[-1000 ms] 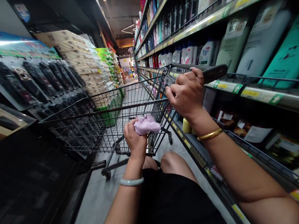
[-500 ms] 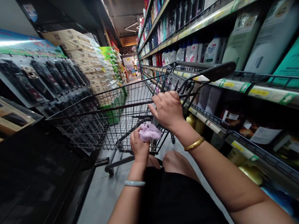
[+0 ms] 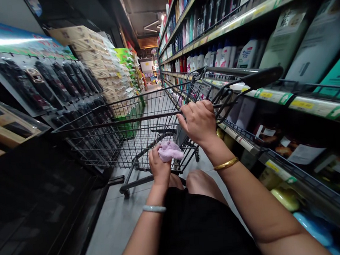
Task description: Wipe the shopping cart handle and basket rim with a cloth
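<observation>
A black wire shopping cart (image 3: pixel 127 121) stands sideways across the aisle in front of my knees, its handle (image 3: pixel 261 78) at the right by the shelves. My right hand (image 3: pixel 197 121) is wrapped over the cart's near top rim. Lower and to the left, my left hand (image 3: pixel 160 164) grips a crumpled light purple cloth (image 3: pixel 170 150) beside the cart's wire side. Through the wires, the basket shows nothing inside that I can make out.
Shelves (image 3: pixel 313 103) of shampoo and other bottles run along the right. At the left hang packaged dark goods (image 3: pixel 41 83), with stacked packs (image 3: pixel 93 62) beyond. Grey floor (image 3: pixel 115 223) shows below the cart.
The cart's handle end and my right hand on the rim have shifted to the right. My left hand with the cloth has stayed nearly in place.
</observation>
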Available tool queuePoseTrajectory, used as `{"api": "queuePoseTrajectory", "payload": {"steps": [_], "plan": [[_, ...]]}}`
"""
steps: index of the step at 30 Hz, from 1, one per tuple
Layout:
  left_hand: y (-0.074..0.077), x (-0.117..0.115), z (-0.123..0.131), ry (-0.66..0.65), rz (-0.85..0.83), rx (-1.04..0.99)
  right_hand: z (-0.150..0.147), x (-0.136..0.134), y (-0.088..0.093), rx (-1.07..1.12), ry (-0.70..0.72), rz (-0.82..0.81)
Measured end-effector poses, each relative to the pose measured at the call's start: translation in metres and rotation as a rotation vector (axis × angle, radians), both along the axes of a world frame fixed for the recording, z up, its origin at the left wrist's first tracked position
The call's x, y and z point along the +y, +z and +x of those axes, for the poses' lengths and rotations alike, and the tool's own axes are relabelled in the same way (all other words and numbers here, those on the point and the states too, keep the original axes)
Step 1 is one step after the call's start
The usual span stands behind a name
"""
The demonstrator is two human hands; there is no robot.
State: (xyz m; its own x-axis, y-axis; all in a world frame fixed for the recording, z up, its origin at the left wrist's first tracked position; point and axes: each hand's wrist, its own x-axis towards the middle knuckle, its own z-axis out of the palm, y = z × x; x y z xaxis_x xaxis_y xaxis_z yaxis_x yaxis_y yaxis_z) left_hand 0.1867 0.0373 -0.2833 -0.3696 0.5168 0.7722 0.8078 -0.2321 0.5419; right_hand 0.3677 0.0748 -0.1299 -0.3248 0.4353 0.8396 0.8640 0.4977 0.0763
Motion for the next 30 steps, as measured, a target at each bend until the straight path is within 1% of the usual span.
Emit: {"api": "queuePoseTrajectory", "payload": {"steps": [1, 2, 3, 4, 7, 8, 9, 10, 11, 12, 13, 17, 18, 19, 20, 21, 22, 24, 26, 27, 28, 29, 30], "plan": [[-0.004, -0.003, -0.003, 0.001, -0.010, -0.002, 0.001, 0.000, 0.000, -0.002, 0.002, 0.002], [-0.002, -0.005, -0.007, 0.002, -0.012, -0.005, 0.002, 0.000, 0.000, -0.005, 0.004, 0.005], [0.003, -0.006, -0.011, 0.007, -0.006, -0.010, 0.003, 0.001, 0.000, -0.010, 0.007, 0.008], [0.013, -0.005, -0.016, 0.017, 0.008, -0.018, 0.004, 0.002, -0.001, -0.017, 0.007, 0.015], [0.051, 0.002, -0.028, 0.060, 0.076, -0.043, 0.009, 0.005, -0.002, -0.024, -0.004, 0.059], [0.061, 0.006, -0.030, 0.064, 0.096, -0.044, 0.010, 0.006, -0.003, -0.020, -0.010, 0.076], [0.068, 0.009, -0.032, 0.061, 0.109, -0.044, 0.012, 0.008, -0.004, -0.016, -0.018, 0.092], [0.072, 0.011, -0.032, 0.054, 0.114, -0.042, 0.013, 0.010, -0.005, -0.010, -0.026, 0.108], [0.071, 0.013, -0.032, 0.043, 0.110, -0.038, 0.015, 0.011, -0.006, -0.007, -0.034, 0.123], [0.066, 0.013, -0.031, 0.032, 0.098, -0.035, 0.016, 0.013, -0.007, -0.006, -0.042, 0.139], [0.058, 0.011, -0.029, 0.025, 0.080, -0.032, 0.017, 0.014, -0.008, -0.004, -0.049, 0.155], [0.016, -0.001, -0.027, 0.028, -0.004, -0.042, 0.021, 0.019, -0.010, 0.003, -0.053, 0.186], [0.009, -0.004, -0.029, 0.029, -0.021, -0.045, 0.021, 0.020, -0.010, 0.005, -0.051, 0.186], [0.005, -0.006, -0.030, 0.029, -0.034, -0.047, 0.021, 0.020, -0.010, 0.008, -0.051, 0.187], [0.005, -0.007, -0.032, 0.030, -0.040, -0.049, 0.021, 0.021, -0.010, 0.011, -0.050, 0.191], [0.008, -0.007, -0.035, 0.032, -0.039, -0.051, 0.020, 0.022, -0.011, 0.015, -0.051, 0.198], [0.014, -0.006, -0.036, 0.036, -0.031, -0.054, 0.020, 0.023, -0.011, 0.020, -0.050, 0.207], [0.032, 0.000, -0.038, 0.040, -0.002, -0.054, 0.019, 0.025, -0.011, 0.026, -0.041, 0.223], [0.049, 0.007, -0.036, 0.032, 0.024, -0.043, 0.020, 0.028, -0.012, 0.029, -0.032, 0.227], [0.054, 0.010, -0.033, 0.024, 0.029, -0.034, 0.021, 0.030, -0.012, 0.030, -0.030, 0.225], [0.056, 0.012, -0.029, 0.013, 0.027, -0.023, 0.023, 0.032, -0.012, 0.031, -0.030, 0.222], [0.054, 0.014, -0.025, 0.002, 0.017, -0.012, 0.025, 0.034, -0.013, 0.032, -0.033, 0.217], [0.048, 0.014, -0.020, -0.008, 0.000, -0.002, 0.028, 0.036, -0.013, 0.034, -0.039, 0.210]]}}
